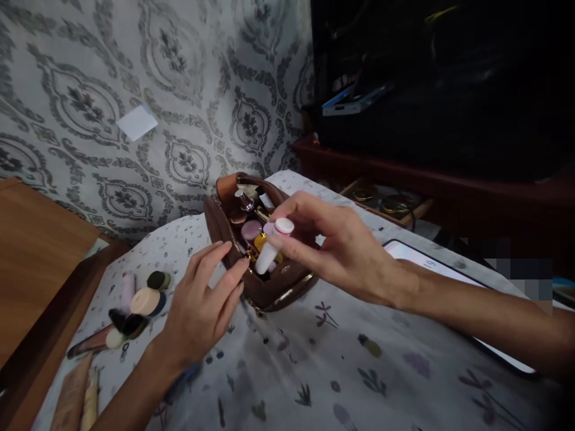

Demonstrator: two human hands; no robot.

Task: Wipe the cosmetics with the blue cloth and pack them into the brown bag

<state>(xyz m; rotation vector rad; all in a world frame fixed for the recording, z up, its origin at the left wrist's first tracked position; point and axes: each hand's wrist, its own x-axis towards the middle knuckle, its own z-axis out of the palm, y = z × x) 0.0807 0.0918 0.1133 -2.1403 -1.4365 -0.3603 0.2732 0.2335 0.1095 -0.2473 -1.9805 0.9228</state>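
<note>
An unzipped brown cosmetic bag (269, 296) stands on the patterned cloth, its top gaping. My right hand (335, 245) pinches a small white tube (267, 257) between thumb and fingers, tilted over the bag's opening; its white cap has a pink-red ring. My left hand (204, 299) is open, its fingers stretched toward the bag's near-left zipper edge, with fingertips at or touching the rim. Inside the bag lie a pink round item (251, 230), a yellow item (260, 241) and a silver-capped bottle (244, 200). My right hand hides part of the contents.
Left on the cloth lie a lilac tube (128, 290), a beige-topped jar (146, 301), a dark-lidded jar (158, 280), a lip gloss tube (92, 341) and longer beige tubes (72, 389). A tablet-like lit screen (507, 356) lies under my right forearm. A dark red shelf (359, 164) stands behind.
</note>
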